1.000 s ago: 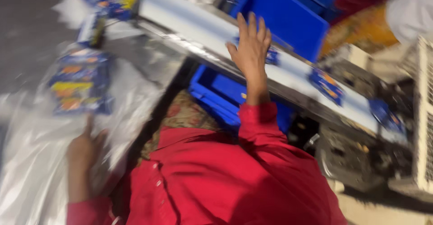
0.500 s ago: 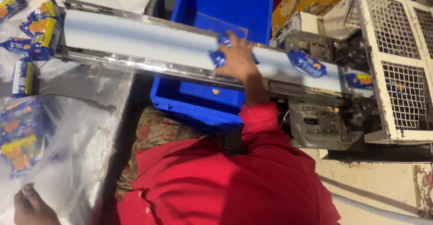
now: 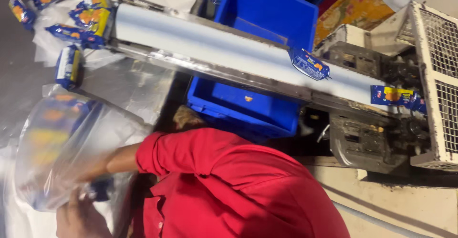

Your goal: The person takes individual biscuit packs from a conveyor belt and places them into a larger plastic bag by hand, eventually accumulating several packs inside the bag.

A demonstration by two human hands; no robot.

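I look down over a red shirt [image 3: 229,190] at a white conveyor belt [image 3: 214,47] that runs slantwise across the view. Below the belt's near end, my left hand [image 3: 81,216] grips the lower edge of a clear plastic bag [image 3: 62,142]; its fingers look curled round the film, though blur hides the detail. My right arm, in a red sleeve, reaches into the same bag, and the right hand [image 3: 90,171] is a smear behind the plastic: I cannot tell how its fingers stand or what they hold. Blue and yellow snack packets [image 3: 52,123] show dimly inside the bag.

On the belt's far half lies one blue packet [image 3: 310,64], and a second packet [image 3: 396,96] sits where the belt meets a wire-caged machine [image 3: 439,75]. Loose packets [image 3: 86,21] lie heaped past the belt's near end. A blue crate [image 3: 248,106] stands under the belt, directly behind my shoulder.
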